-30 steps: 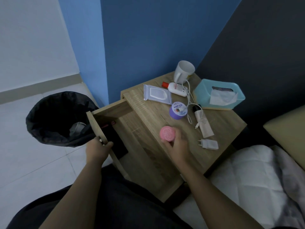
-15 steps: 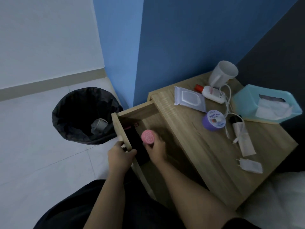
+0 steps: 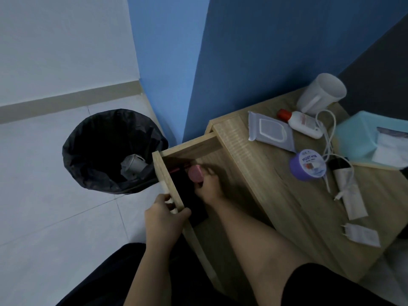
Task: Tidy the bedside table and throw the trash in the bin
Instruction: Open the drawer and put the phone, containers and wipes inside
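Note:
The wooden bedside table [image 3: 276, 195] has its drawer [image 3: 167, 180] pulled out to the left. My left hand [image 3: 164, 214] grips the drawer's front panel. My right hand [image 3: 208, 186] reaches down inside the drawer and holds a small pink-lidded jar [image 3: 195, 173] low in it, beside a dark flat object and a red pen. On the tabletop lie a wet-wipes pack [image 3: 270, 131], a white bottle with a red cap [image 3: 302, 123], a purple jar [image 3: 308, 164], a white tube [image 3: 351, 195], a charger plug [image 3: 362, 235] with its cable, a white mug [image 3: 320, 93] and a teal tissue box [image 3: 362, 138].
A bin lined with a black bag [image 3: 110, 151] stands on the white tiled floor left of the drawer, with crumpled pale trash inside. Blue walls rise behind the table. My dark-clothed legs fill the bottom edge.
My right hand carried the pink jar off the tabletop, leftward and down into the open drawer. My left hand has kept its grip on the drawer front. The view swung left.

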